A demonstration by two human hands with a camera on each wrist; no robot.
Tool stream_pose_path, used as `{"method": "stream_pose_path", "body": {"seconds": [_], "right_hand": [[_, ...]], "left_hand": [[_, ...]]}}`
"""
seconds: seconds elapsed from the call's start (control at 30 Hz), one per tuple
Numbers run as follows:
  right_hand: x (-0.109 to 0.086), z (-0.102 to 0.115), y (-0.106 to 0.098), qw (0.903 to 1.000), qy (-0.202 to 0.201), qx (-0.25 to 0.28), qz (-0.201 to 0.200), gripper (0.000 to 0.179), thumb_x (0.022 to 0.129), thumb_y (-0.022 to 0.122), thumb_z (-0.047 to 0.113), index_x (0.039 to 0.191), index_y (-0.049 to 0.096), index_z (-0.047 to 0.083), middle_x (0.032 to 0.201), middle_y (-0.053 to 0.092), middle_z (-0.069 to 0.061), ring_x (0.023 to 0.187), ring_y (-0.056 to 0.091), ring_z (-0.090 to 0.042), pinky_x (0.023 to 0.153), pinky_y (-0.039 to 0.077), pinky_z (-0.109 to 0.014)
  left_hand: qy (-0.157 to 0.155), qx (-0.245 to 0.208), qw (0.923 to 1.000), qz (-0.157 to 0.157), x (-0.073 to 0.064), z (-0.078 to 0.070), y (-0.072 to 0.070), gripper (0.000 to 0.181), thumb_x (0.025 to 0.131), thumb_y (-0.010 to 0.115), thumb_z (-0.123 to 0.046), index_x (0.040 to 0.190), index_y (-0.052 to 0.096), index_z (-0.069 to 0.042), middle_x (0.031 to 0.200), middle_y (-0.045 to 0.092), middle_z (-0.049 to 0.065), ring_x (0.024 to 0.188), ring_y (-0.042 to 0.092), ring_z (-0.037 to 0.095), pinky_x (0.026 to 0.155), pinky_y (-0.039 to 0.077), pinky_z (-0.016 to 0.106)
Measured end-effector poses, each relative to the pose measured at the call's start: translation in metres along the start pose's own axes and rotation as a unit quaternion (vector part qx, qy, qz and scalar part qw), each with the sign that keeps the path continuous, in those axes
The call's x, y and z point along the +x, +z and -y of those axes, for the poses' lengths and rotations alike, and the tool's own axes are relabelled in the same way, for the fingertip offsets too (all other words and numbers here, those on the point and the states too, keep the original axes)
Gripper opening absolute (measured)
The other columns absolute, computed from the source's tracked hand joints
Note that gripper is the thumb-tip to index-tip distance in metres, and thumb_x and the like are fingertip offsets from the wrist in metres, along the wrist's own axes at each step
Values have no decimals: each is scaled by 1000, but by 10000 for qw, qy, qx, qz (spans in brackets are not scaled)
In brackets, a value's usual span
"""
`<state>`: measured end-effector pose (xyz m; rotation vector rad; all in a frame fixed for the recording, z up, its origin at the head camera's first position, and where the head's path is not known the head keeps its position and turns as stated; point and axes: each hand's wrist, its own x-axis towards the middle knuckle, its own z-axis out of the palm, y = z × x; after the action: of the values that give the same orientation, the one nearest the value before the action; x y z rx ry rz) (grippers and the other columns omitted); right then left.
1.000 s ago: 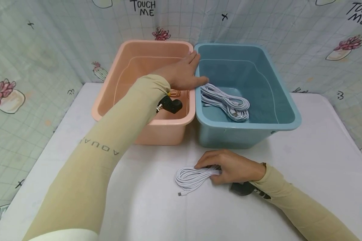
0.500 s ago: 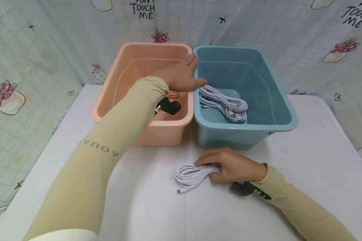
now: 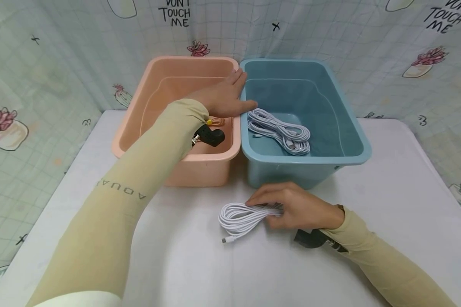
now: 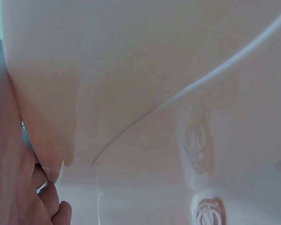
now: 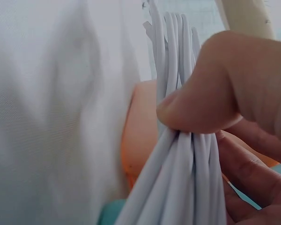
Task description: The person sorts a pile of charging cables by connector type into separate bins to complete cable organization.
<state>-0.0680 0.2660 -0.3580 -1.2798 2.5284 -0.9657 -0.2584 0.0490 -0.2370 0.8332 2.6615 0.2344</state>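
Observation:
My right hand (image 3: 297, 209) pinches a coiled white cable (image 3: 236, 219) in front of the blue bin; the loops fan out to the left and a metal-tipped plug hangs at their lower end. In the right wrist view the thumb (image 5: 196, 108) presses across the bunched strands (image 5: 178, 187), fingers behind. Straight-fingered, my left hand (image 3: 224, 96) rests where the rims of the orange bin (image 3: 211, 157) and blue bin (image 3: 307, 160) meet, its thumb reaching over the blue rim. Bundled white cable (image 3: 280, 130) lies inside the blue bin.
Inside the orange bin is an orange coil (image 3: 217, 121), partly hidden by the left forearm; the left wrist view shows a looped cable (image 4: 209, 211) on its floor. Both bins stand at the back of a white-covered table (image 3: 192, 256), before a printed cloth backdrop (image 3: 330, 30).
The right hand, still gripping the white cable coil, has risen slightly in view toward the blue bin. The left hand stays on the rims; the whole scene has shifted a little left.

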Motion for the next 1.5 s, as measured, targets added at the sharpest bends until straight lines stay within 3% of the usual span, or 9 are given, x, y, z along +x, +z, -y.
{"method": "stream_pose_path", "body": {"seconds": [0.5,0.9,1.23,1.5], "right_hand": [[-6,18,-9,9986,-364,-193,-319,57,77,74,-2,129,73,21,125,72,10,115,67,-7,96,58,-27],[-14,48,-37,9949,-604,-407,-702,60,72,80,-8,125,74,20,125,71,8,111,67,-6,89,53,-11],[-21,74,-61,9892,-662,-665,-1122,63,68,78,-14,123,75,17,120,73,3,100,65,-4,77,53,-10],[-23,90,-88,9835,-426,-1105,-1371,64,65,82,-12,122,76,16,118,73,1,98,64,-2,75,52,-8]], "left_hand": [[46,126,9999,100,1,-3,-2,99,101,35,-65,164,-19,-11,173,-25,5,163,-19,22,135,-2,43],[153,125,9998,83,1,-1,-2,98,102,35,-63,164,-16,-7,173,-23,10,164,-18,25,136,-2,42],[176,109,9998,30,-1,0,-2,98,102,36,-62,164,-15,-6,174,-22,10,164,-17,25,136,-1,43],[179,105,9998,10,-4,1,-2,97,102,36,-62,164,-16,-7,173,-23,10,164,-17,26,135,-1,44]]}}
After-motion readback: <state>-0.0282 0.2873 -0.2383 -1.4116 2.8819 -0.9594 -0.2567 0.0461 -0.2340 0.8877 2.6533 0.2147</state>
